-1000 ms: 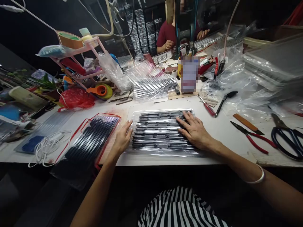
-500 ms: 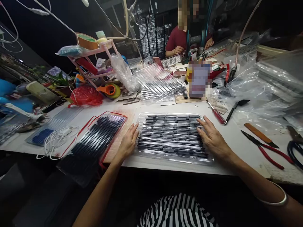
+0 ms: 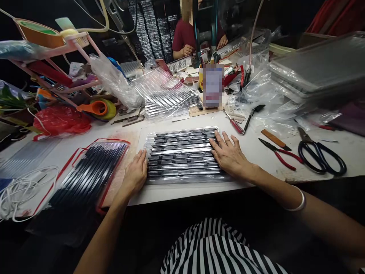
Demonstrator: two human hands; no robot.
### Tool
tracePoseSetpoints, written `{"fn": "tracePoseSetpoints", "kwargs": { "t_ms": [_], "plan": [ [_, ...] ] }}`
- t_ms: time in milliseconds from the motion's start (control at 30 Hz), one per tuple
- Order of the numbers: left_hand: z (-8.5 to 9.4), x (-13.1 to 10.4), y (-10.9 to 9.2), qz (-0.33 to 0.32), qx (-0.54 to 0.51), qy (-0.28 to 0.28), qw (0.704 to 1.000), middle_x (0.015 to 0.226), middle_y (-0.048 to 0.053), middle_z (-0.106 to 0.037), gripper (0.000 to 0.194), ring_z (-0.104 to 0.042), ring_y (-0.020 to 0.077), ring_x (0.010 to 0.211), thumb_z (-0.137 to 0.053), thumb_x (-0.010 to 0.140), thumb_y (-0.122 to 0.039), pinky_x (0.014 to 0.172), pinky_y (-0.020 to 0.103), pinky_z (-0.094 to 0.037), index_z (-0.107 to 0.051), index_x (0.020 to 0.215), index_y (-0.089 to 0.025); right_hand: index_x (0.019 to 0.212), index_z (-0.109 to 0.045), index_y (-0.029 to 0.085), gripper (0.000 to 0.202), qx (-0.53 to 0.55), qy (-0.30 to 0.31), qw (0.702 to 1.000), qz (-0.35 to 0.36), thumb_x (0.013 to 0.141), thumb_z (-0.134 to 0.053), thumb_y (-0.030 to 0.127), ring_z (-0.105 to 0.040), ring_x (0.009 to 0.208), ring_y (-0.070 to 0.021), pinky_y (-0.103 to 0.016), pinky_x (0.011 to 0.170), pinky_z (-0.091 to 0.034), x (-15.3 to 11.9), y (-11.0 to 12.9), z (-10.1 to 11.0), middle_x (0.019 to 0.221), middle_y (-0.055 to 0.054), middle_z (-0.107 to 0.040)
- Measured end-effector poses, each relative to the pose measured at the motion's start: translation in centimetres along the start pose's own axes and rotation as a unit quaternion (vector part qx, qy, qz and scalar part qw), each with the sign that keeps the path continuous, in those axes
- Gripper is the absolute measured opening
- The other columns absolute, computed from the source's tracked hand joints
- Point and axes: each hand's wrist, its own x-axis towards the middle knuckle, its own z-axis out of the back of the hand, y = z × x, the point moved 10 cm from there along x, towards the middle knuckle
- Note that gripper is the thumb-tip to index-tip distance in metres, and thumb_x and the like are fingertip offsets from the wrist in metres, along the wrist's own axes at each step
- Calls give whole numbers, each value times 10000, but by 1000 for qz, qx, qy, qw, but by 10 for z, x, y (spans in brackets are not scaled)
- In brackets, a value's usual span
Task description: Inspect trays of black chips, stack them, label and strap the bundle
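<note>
A clear tray (image 3: 161,180) of dark strips (image 3: 181,156) lay central on the worktop (image 3: 171,194). The left hand (image 3: 135,171), fingers together, met its nine-o'clock edge; the right hand (image 3: 229,154), fingers spread, covered three o'clock — apparently to steady it. Pliers (image 3: 277,150) lay beyond, presumably for reach.

Right side: red-handled pliers (image 3: 276,151), handles spread, next to dark-handled scissors (image 3: 313,144); orange-handled blade (image 3: 275,139) just behind the pliers. Further back, red screwdriver (image 3: 235,125) beside a black tool (image 3: 248,121), head type unclear. Centre back: yellow cup (image 3: 201,78) partly hidden by a pixelated panel (image 3: 213,85). Left: pink rack (image 3: 81,50), brown tape roll (image 3: 41,36) on top, red bag (image 3: 62,120) below, yellow-green ring (image 3: 111,110) with orange core beside the bag. White cable (image 3: 27,183) loosely coiled near left edge; plant (image 3: 10,98) farther back, same edge.
</note>
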Motion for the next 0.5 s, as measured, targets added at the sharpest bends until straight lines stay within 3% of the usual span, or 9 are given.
{"fn": "tracePoseSetpoints", "kwargs": {
  "t_ms": [133,233,367,500],
  "plan": [
    [1,-5,1,13,12,1,1000,1463,148,-341,561,-283,233,1362,-195,934,-355,1103,452,-237,-291,1426,-102,1362,-389,24,523,-27,14,999,33,928,-206,250,-194,1375,-350,-537,1081,-143,5,8,-2,1462,-221,-294],
    [1,-8,0,11,25,13,1000,1468,138,-333,550,-283,238,1362,-195,940,-353,1091,469,-241,-266,1438,-130,1382,-362,21,553,-15,46,998,41,928,-248,315,-162,1382,-355,-549,1094,-105,14,10,-11,1473,-229,-259],
    [5,-6,-3,22,92,23,995,1460,152,-342,557,-255,318,1365,-209,927,-350,1056,584,-215,-307,1424,-118,1455,-256,221,563,59,86,993,56,940,-245,447,-59,1397,-350,-586,1074,-142,22,14,-20,1539,-119,-115],
    [6,4,-42,-74,138,-7,988,1492,169,-258,543,-147,308,1398,-261,906,-298,1104,533,-135,-395,1367,-44,1435,-292,315,526,130,57,990,8,936,-281,482,10,1394,-369,-609,1057,-177,19,5,-15,1553,-59,-45]
  ]
}}
